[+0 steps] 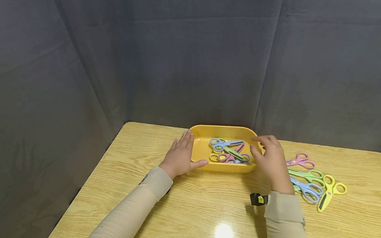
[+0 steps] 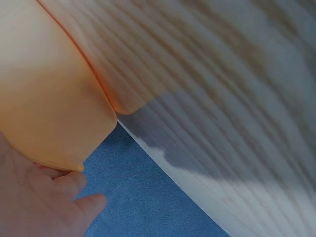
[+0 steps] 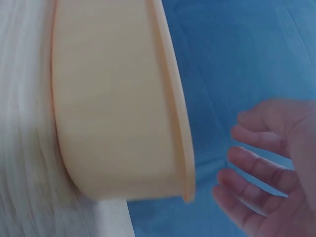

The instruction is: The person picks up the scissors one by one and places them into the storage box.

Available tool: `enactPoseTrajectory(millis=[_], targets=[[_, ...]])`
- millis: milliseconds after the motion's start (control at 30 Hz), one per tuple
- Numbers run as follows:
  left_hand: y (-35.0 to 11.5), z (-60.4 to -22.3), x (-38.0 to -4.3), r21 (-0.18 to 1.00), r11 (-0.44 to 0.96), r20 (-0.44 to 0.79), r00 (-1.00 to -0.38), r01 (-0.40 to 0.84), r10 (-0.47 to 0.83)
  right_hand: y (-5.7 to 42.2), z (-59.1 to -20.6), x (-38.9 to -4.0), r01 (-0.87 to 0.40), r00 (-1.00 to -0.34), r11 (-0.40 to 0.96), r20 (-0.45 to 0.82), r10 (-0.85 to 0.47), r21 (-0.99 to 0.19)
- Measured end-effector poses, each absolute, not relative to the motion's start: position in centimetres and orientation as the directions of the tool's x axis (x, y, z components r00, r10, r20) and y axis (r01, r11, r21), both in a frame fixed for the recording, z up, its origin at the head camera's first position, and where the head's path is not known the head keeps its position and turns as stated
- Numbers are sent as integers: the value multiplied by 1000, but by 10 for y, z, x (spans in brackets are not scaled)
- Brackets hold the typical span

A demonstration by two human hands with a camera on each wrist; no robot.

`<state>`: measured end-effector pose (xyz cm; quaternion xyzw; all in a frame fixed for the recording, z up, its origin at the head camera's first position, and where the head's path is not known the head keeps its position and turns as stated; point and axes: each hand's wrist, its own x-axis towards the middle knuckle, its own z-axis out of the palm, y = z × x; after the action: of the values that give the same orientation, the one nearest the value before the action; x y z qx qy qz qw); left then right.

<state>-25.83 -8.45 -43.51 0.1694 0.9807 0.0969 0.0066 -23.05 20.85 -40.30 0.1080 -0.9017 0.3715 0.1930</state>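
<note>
A yellow plastic tray [image 1: 221,167] stands near the table's back edge. Inside it lie several scissors in blue, green, pink and yellow, among them blue scissors [image 1: 220,145] on top. My left hand [image 1: 181,156] rests against the tray's left end, fingers straight along the rim and thumb at the front corner. In the left wrist view its fingertips touch the tray's rim. My right hand [image 1: 269,157] hovers at the tray's right end, fingers loosely bent with nothing between them. The right wrist view shows those fingers [image 3: 247,195] apart from the tray wall [image 3: 118,108].
Right of the tray lies a loose group of scissors on the wooden table [image 1: 203,217]: pink scissors [image 1: 303,161], green scissors [image 1: 311,176], blue scissors [image 1: 309,190] and yellow scissors [image 1: 329,191]. A grey cloth [image 1: 195,59] hangs behind the table.
</note>
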Motion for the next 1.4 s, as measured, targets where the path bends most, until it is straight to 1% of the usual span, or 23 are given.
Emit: enactPoseTrajectory(millis=[167, 367, 467, 667, 833, 933, 1233, 1300, 1400], targets=[[-84, -436, -258, 197, 922, 24, -941, 334, 336, 225, -403, -230, -326, -901, 709, 433, -32, -626], [-84, -434, -257, 199, 921, 23, -941, 334, 337, 244, -403, -229, -314, -918, 728, 390, -71, -609], [-84, -434, -257, 199, 921, 23, -941, 336, 338, 253, -403, -228, -297, -933, 740, 348, -90, -604], [-83, -435, -257, 210, 918, 25, -941, 335, 338, 268, -406, -227, -257, -963, 745, 225, -146, -615], [-82, -436, -256, 213, 915, 30, -939, 342, 344, 278, -411, -225, -230, -973, 751, 165, -162, -619], [-82, -435, -256, 221, 913, 31, -938, 343, 345, 283, -413, -224, -224, -974, 764, 159, -160, -605], [-82, -435, -257, 217, 914, 28, -938, 342, 345, 293, -419, -219, -157, -985, 798, 147, -86, -582], [-83, -436, -257, 217, 914, 28, -938, 343, 345, 294, -419, -218, -143, -988, 801, 131, -82, -581], [-83, -436, -258, 222, 912, 30, -938, 344, 346, 298, -420, -218, -109, -994, 810, 71, -84, -576]])
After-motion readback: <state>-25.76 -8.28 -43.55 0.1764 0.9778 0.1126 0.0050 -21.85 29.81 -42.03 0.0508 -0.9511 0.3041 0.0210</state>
